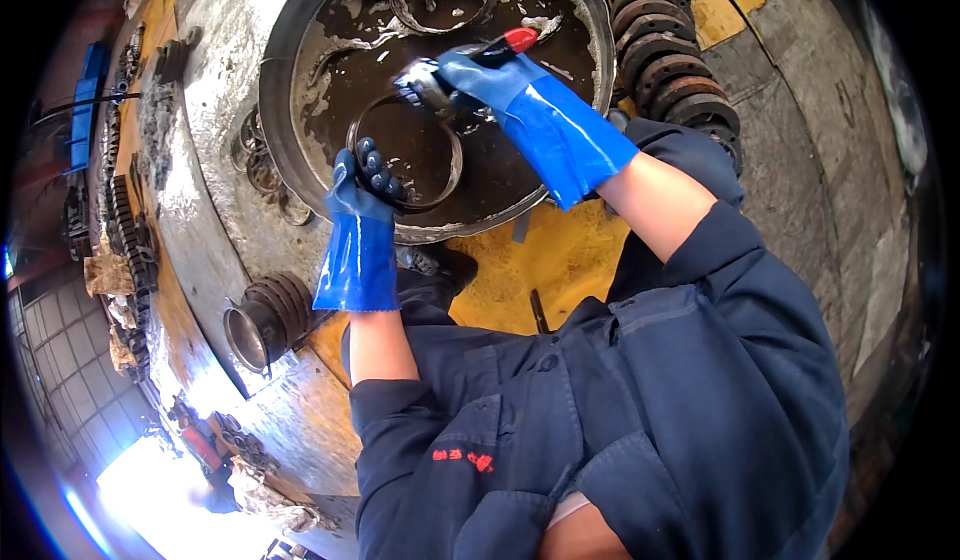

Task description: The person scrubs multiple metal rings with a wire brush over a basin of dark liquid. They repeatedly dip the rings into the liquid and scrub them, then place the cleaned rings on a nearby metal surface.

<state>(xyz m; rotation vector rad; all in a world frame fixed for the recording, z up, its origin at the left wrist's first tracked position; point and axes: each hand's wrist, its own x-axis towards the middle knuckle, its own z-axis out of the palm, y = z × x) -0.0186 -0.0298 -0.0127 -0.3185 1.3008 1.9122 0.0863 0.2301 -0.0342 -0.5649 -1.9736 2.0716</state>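
Blue rubber gloves cover both of my hands. My left hand (362, 182) is closed on the lower left side of a thin dark metal ring (458, 165), holding it above a round basin (276, 95) of murky brown liquid. My right hand (482, 78) is wrapped round a tool that looks like a brush, with a black handle and a red end (520, 40). Its working head is smeared by motion and lies at the ring's upper edge. More curved metal rings (492, 0) lie in the liquid at the far side of the basin.
Dark, rusty discs (655, 28) stand in a long row right of the basin. On the left, loose rings (262, 160) lie against the basin wall, and a stack of round metal parts (275, 315) sits nearer me. A blue object (88, 105) is at the far left.
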